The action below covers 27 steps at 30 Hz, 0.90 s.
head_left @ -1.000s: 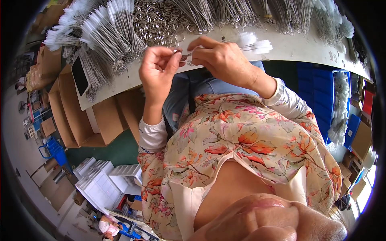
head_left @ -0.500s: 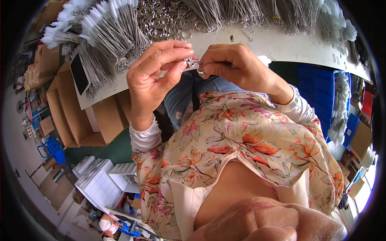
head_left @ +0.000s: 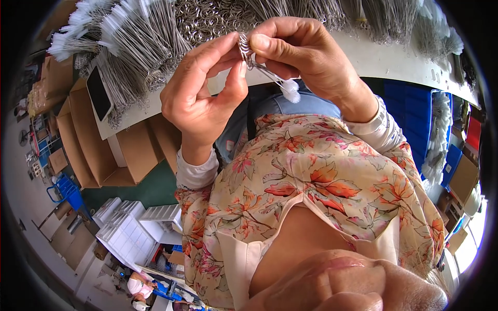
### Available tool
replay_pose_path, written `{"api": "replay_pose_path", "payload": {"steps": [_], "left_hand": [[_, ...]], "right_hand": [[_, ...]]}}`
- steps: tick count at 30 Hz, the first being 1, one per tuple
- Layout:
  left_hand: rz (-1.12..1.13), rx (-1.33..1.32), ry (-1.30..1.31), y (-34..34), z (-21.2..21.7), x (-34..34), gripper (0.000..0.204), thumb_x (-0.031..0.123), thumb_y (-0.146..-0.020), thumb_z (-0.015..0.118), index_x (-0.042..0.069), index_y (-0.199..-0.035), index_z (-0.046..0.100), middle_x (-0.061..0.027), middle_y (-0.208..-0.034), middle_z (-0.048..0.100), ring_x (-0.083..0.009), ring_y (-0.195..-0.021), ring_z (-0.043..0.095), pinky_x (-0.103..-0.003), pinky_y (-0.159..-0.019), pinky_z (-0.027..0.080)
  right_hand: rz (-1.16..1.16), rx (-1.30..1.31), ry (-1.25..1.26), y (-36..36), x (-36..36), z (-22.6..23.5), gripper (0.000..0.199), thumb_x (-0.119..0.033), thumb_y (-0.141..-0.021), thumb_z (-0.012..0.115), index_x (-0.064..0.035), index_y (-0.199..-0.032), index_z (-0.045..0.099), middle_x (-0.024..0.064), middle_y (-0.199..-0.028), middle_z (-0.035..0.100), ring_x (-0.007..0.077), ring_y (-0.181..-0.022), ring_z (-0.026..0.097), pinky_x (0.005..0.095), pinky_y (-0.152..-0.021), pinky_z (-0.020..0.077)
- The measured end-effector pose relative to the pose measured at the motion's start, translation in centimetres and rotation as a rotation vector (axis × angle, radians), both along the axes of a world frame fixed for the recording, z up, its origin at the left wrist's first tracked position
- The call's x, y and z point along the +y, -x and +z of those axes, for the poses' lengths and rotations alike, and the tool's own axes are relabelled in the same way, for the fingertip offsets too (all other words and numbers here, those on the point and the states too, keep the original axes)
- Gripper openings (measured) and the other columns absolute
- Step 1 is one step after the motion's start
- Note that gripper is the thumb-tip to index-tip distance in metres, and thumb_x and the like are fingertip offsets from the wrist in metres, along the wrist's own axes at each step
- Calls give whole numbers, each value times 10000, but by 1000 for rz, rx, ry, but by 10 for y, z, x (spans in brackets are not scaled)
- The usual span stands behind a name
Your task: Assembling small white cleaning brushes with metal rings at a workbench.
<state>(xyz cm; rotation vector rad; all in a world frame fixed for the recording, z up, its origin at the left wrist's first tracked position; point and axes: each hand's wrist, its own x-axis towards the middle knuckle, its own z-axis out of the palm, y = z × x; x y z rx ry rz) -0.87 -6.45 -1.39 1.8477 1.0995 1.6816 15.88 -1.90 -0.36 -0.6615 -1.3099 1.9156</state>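
Note:
Up near the table edge, my two hands meet around a metal ring (head_left: 244, 47) strung with several shiny wire loops. My left hand (head_left: 194, 98) pinches the loops from the left between index fingertip and thumb. From the right, the thumb and index finger of my right hand (head_left: 324, 59) press at the top of the ring. Thin-wired brushes (head_left: 270, 74) slant down from the loops below my right fingers, ending in white bristle tips (head_left: 290, 92). Fingers partly hide where ring and loops join.
Bundles of wire brushes (head_left: 137, 39) lie along the white table (head_left: 384, 59), with a heap of metal rings (head_left: 207, 20) between them. A phone (head_left: 99, 93) rests at the left edge. Cardboard boxes (head_left: 98, 145) stand left, a blue crate (head_left: 407, 111) right.
Both hands have risen slightly, and my right hand has turned so its thumb shows at the ring. White brush tips now hang in view below it.

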Motion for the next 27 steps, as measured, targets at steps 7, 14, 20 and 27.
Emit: {"api": "replay_pose_path", "payload": {"steps": [7, 14, 20, 27], "left_hand": [[-58, 47, 2, 8, 6, 10, 277, -134, -742, 594, -86, -1013, 624, -168, -980, 645, -187, -844, 658, -250, -707, 566], [-162, -53, 305, 7, 22, 18, 225, -86, -783, 606, -33, -998, 647, -113, -930, 655, -123, -791, 640, -210, -711, 524], [-214, 65, 354, 18, 11, 20, 107, 77, -873, 610, -3, -944, 624, -7, -798, 580, -69, -702, 535, -194, -592, 436], [-216, -250, 629, 13, 15, 9, 118, 86, -902, 563, 9, -982, 602, 0, -691, 557, -63, -560, 456, -188, -527, 377]], "right_hand": [[132, 12, 57, -4, 15, -2, 146, -102, -829, 664, 12, -919, 645, 3, -686, 616, 37, -541, 503, 177, -477, 401], [20, -204, -101, -15, 7, 0, 167, -199, -877, 624, -45, -940, 644, -31, -654, 545, 18, -518, 432, 168, -440, 304], [68, -172, -39, -15, 7, 0, 159, -186, -880, 622, -49, -958, 637, -47, -642, 538, 13, -532, 457, 157, -453, 323], [51, -252, -54, -17, 8, -2, 162, -177, -879, 621, -37, -960, 634, -39, -680, 558, 10, -567, 473, 153, -470, 337]]}}
